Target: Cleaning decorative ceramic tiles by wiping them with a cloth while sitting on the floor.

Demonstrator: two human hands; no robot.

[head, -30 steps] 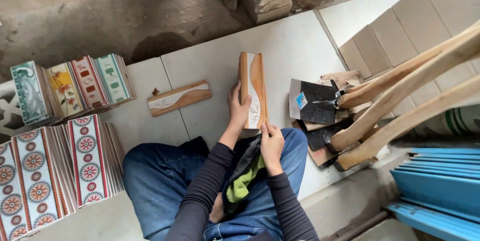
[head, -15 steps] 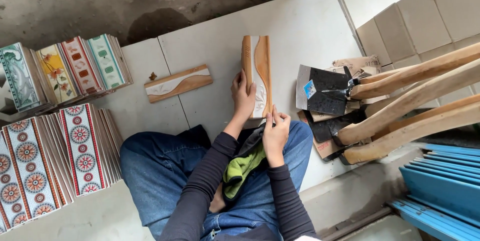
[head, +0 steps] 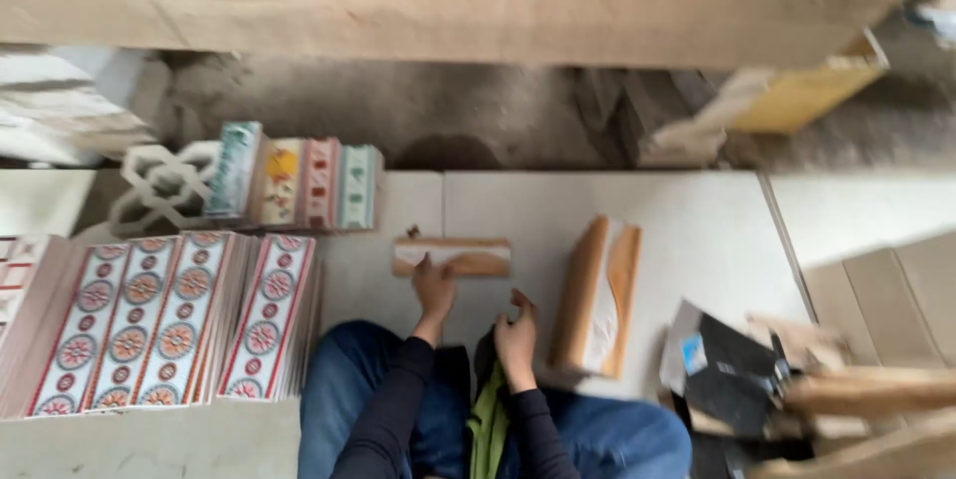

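Tile work sits in front of my knees: my left hand (head: 433,287) reaches out and rests its fingers on the near edge of a single brown-and-white border tile (head: 453,257) lying flat on the pale floor slab (head: 697,230). That hand touches the tile but is not closed round it. My right hand (head: 516,335) hovers just short of a small stack of matching tiles (head: 597,295), fingers loosely curled and holding nothing; thumb and forefinger stand slightly apart.

By my judgement the step in hand is taking hold of the lone tile. A clean lift would call for sliding fingertips under its near long edge, since it lies flat on the slab.

Left of my leg (head: 368,389) stand rows of patterned red-and-white tiles (head: 169,320) on edge, close enough that a wide sweep of the elbow could knock them. Behind them a second row of coloured tiles (head: 294,175) stands near the slab's far edge. To the right lie dark scraps (head: 727,369) and wooden poles (head: 866,389). Open room remains on the bare slab between the lone tile and the stack, and beyond the stack toward the slab's far right corner.
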